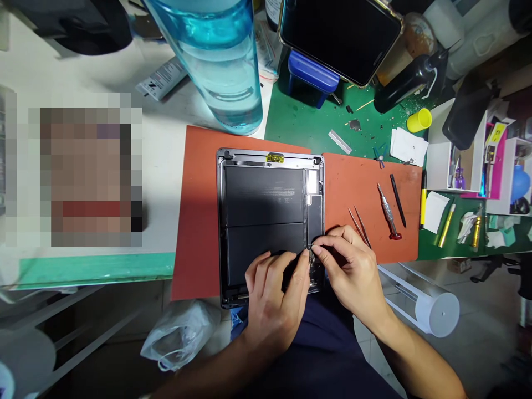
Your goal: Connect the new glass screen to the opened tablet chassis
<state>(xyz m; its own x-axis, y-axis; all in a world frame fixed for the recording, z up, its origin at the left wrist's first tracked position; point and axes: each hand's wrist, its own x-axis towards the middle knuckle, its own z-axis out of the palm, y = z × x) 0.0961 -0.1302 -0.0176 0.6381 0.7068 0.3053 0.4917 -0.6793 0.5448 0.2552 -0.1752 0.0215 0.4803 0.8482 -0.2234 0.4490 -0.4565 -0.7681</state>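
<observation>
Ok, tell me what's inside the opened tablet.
Two black battery cells fill most of the tablet, with a narrow board along their right side. The left hand and right hand cover the lower right corner, hiding what lies there.

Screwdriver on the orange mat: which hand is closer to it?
Right. The right hand is just beside the screwdriver, not touching it. The left hand is farther away, resting on the lower part of the tablet.
</observation>
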